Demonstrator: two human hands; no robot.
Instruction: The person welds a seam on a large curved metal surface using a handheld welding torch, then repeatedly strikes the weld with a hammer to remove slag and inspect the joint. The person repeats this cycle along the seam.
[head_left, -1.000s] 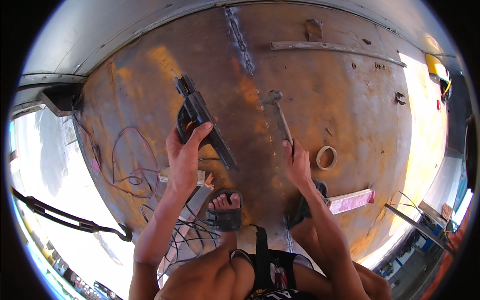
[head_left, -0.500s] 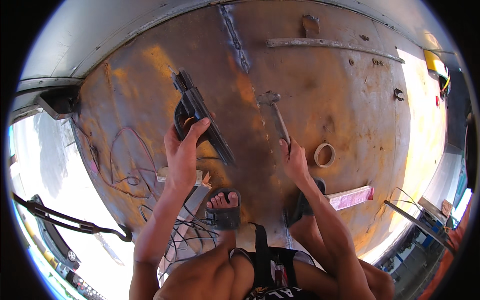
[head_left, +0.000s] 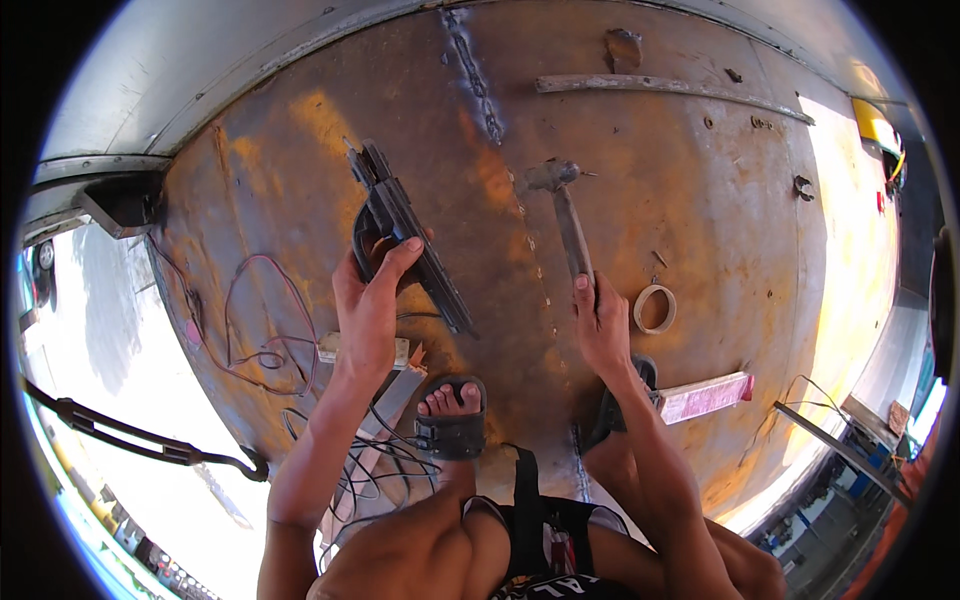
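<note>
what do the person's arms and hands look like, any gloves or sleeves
The left forearm and right forearm are bare, with no sleeve, watch or bracelet showing. The left hand and right hand are ungloved. No ring can be made out, though parts of both hands are hidden.

On the floor (head_left: 700, 235), a ring (head_left: 637, 310) lies just right of the right hand (head_left: 602, 325); a bar (head_left: 680, 90) lies beyond both hands; a wire loop (head_left: 262, 257) lies left of the left hand (head_left: 385, 272); a block (head_left: 705, 398) lies just right of the right foot (head_left: 603, 420).
</note>
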